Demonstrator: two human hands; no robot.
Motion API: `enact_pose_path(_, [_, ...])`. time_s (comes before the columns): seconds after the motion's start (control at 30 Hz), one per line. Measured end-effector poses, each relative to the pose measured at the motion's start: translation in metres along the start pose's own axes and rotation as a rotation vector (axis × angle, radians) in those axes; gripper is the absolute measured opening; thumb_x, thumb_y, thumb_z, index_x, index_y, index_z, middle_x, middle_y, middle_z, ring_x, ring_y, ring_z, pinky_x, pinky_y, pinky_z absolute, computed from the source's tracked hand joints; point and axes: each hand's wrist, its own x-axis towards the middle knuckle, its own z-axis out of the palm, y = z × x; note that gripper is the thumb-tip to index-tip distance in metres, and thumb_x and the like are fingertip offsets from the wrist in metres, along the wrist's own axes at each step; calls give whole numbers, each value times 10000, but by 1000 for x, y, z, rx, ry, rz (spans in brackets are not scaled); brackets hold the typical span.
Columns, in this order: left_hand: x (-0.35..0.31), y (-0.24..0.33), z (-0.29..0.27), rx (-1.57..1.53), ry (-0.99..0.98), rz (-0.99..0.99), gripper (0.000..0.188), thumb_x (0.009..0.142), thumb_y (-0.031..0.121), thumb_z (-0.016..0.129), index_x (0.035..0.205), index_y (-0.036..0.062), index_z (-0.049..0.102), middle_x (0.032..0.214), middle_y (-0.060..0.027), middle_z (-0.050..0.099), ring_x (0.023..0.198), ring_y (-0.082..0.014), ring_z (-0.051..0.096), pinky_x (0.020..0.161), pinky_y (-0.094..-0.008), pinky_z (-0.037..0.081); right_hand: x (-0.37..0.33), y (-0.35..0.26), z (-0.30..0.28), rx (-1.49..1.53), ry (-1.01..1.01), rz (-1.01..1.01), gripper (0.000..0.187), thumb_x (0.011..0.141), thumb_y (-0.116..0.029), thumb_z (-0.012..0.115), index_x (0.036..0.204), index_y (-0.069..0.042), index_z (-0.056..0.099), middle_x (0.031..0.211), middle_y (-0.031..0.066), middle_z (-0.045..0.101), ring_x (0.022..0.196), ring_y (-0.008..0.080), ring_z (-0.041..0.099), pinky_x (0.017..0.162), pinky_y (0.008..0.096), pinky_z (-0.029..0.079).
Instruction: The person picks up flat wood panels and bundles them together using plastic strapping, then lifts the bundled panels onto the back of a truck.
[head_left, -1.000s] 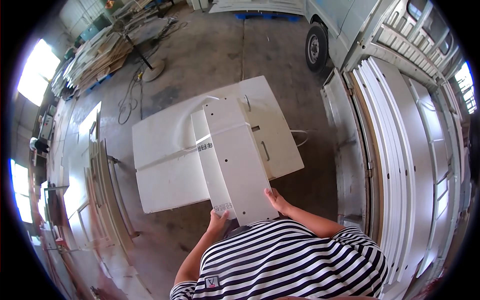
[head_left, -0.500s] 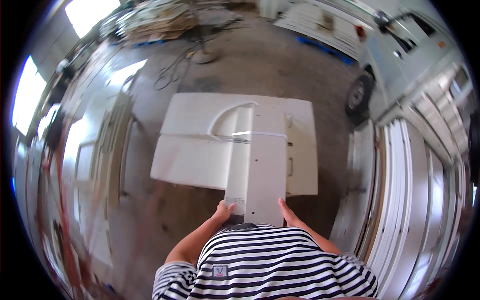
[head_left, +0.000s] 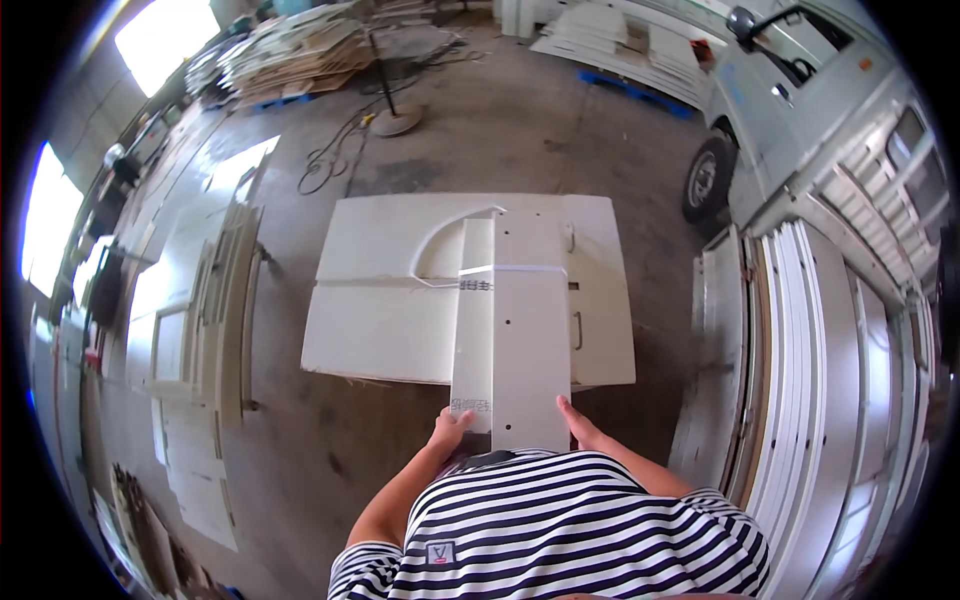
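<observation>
left hand [head_left: 450,428] pinches the near left edge of the boards [head_left: 532,350], right hand [head_left: 580,424] grips the right edge, fingers underneath hidden. white strap [head_left: 515,268] is already on. far end's over the white cabinet [head_left: 375,335], can't tell if touching. not let go yet.

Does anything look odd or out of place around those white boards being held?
Yes: a white strap bows out in a loose loop left of the white boards, while the band across them looks flat. In the background, a stack of sheets looks untidy, its edges unevenly lined up.
</observation>
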Motion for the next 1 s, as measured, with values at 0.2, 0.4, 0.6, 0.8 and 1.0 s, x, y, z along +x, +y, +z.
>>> enact_pose_path(0.2, [-30, 40, 3, -412, -118, -166, 350, 936, 293, 521, 1086, -15, 594, 944, -128, 644, 840, -229, 618, 700, -328, 495, -13, 1, -6, 110, -107, 38, 841, 867, -594, 485, 1431, -23, 234, 1474, 161, 247, 1369, 278, 198, 1109, 414, 160])
enact_pose_path(0.4, [-27, 24, -6, -555, -235, -201, 546, 969, 472, 345, 1093, -8, 572, 969, -114, 621, 827, -209, 609, 642, -306, 513, 7, 24, -8, 235, -106, -11, 756, 841, -580, 540, 1266, 41, 473, 1299, 178, 492, 1202, 274, 461, 1008, 399, 358])
enact_pose_path(0.6, [-18, 40, -7, -513, -71, -173, 586, 956, 519, 339, 1061, -5, 579, 916, -116, 616, 743, -194, 600, 559, -302, 509, 6, 6, -4, 323, -85, 7, 727, 837, -528, 590, 1227, 77, 485, 1203, 183, 554, 1129, 261, 518, 970, 369, 399])
enact_pose_path(0.8, [21, 98, -11, -381, 49, -217, 601, 939, 557, 346, 1023, 20, 603, 809, -92, 602, 620, -177, 573, 517, -289, 498, 33, -29, -4, 354, 198, -180, 573, 828, -402, 664, 1131, 65, 532, 1094, 148, 596, 1012, 225, 569, 874, 349, 459])
enact_pose_path(1.0, [85, 99, -16, -24, 91, -312, 739, 903, 644, 288, 923, -15, 623, 771, -114, 627, 649, -207, 629, 549, -348, 535, 61, -61, -15, 565, 242, -117, 478, 823, -332, 679, 1122, 20, 553, 1058, 127, 608, 971, 237, 588, 855, 372, 473])
